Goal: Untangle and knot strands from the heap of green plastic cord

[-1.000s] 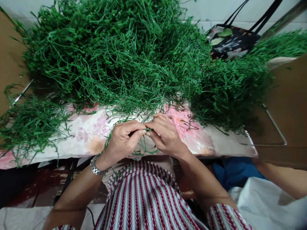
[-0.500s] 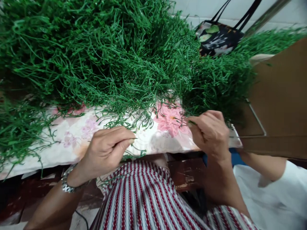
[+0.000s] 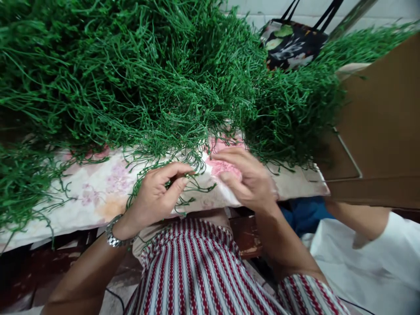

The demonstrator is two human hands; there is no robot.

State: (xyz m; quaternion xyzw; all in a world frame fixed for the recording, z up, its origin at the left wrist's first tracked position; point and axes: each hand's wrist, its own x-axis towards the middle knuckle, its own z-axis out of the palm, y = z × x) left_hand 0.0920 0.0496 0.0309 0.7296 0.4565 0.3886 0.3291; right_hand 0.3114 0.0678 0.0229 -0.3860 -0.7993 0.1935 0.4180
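Note:
A big heap of thin green stems (image 3: 157, 83) covers the back of the table, on a white cloth with pink and purple flowers (image 3: 114, 179). At the cloth's front edge, my left hand (image 3: 160, 188), with a metal watch on its wrist, pinches a few green stems between thumb and fingers. Some of these stems stick out to the right. My right hand (image 3: 246, 177) hovers over the pink flower print, slightly blurred, its thumb and fingers apart and nothing visible between them.
A large brown cardboard box (image 3: 380, 131) stands at the right. Behind the heap sits a black floral bag (image 3: 292, 43). Below the box, another person's arm (image 3: 361, 216) and white clothing show. A striped red and white garment (image 3: 193, 271) covers my lap.
My right hand has moved left, close to my left hand, and its fingers have opened. My left hand has shifted slightly right, with more stems now showing at its fingertips.

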